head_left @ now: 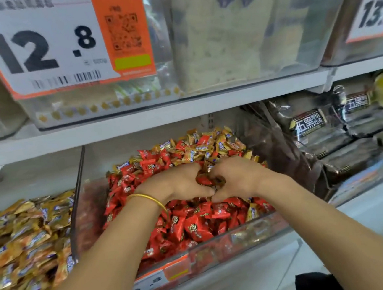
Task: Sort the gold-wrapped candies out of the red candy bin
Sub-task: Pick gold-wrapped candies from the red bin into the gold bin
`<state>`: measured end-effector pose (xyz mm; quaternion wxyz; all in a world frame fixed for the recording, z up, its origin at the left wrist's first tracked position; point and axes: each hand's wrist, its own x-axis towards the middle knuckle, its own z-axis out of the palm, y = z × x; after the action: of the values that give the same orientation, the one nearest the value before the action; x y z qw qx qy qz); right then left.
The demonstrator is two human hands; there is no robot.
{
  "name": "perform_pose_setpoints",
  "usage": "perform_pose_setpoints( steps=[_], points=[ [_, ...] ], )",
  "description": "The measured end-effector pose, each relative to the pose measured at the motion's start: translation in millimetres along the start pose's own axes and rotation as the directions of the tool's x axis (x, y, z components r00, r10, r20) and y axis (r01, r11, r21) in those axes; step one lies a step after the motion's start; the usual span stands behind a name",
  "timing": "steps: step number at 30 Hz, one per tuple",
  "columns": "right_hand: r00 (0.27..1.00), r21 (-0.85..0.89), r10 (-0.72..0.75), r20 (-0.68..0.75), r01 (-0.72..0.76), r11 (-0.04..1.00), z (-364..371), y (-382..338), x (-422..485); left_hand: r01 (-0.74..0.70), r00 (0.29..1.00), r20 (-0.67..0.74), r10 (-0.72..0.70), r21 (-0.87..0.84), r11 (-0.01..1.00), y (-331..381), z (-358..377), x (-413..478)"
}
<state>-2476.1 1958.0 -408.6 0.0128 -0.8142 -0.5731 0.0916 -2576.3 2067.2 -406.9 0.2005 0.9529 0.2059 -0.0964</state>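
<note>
Shop, shelved candy bins, price tags

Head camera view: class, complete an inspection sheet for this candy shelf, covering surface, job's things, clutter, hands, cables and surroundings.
Surface: white shop shelf, with clear bins above and below it.
Job's things: red candy bin; red candies in front, gold-wrapped candies heaped at the back.
Clutter: nothing seen.
Hands: left hand and right hand, thumbs meeting, fingers curled round a clump of candies mid-bin; gold bangle on the left wrist.
Cables: nothing seen.
Surroundings: bin of gold candies to the left, dark packets to the right, a price sign reading 12.8 above.
</note>
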Motion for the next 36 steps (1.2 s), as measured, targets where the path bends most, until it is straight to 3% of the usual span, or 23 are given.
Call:
perform_pose_setpoints(
  steps=[4, 7, 10, 12, 15, 19, 24, 29, 33, 36],
  points=[
    [1.0, 0.103, 0.016, -0.01, -0.015, 0.995, 3, -3, 7, 0.0, 0.985, -0.172, 0.007, 0.042, 0.999, 3, 10, 7],
    [0.998, 0.274, 0.065, -0.026, -0.055, 0.96, -5, 7, 4, 0.004, 0.985, -0.173, -0.002, 0.012, 1.0, -1, 10, 7],
    [0.981, 0.561, 0.156, -0.113, -0.067, 0.825, -14, 15, -4, 0.012, 0.97, -0.242, -0.022, -0.043, 0.999, -7, 3, 2],
    [0.966, 0.634, 0.202, -0.165, -0.053, 0.772, -16, 17, -4, 0.031, 0.947, -0.315, -0.056, -0.083, 0.996, -10, -4, -2],
    [0.984, 0.461, 0.117, -0.136, -0.042, 0.887, -11, 10, 3, 0.069, 0.913, -0.391, -0.113, -0.125, 0.99, -15, -10, -7],
    [1.0, 0.087, 0.021, 0.001, -0.021, 0.996, 0, 7, 16, 0.049, 0.916, -0.379, -0.134, -0.226, 0.973, -16, -14, -9],
    [0.999, 0.0, 0.022, -0.035, -0.022, 1.0, 10, 0, 26, -0.009, 0.938, -0.33, -0.106, -0.327, 0.945, -14, -13, -9],
    [0.996, 0.288, -0.045, -0.079, 0.066, 0.955, 9, -1, 22, -0.064, 0.954, -0.301, -0.015, -0.251, 0.966, -15, -10, -9],
    [0.982, 0.57, -0.016, -0.186, 0.121, 0.812, 5, 0, 18, -0.074, 0.962, -0.273, 0.012, -0.219, 0.973, -12, -9, -8],
    [0.983, 0.665, 0.013, -0.185, 0.115, 0.738, 2, 2, 18, -0.067, 0.937, -0.349, -0.021, -0.24, 0.968, -12, -11, -10]
  ],
)
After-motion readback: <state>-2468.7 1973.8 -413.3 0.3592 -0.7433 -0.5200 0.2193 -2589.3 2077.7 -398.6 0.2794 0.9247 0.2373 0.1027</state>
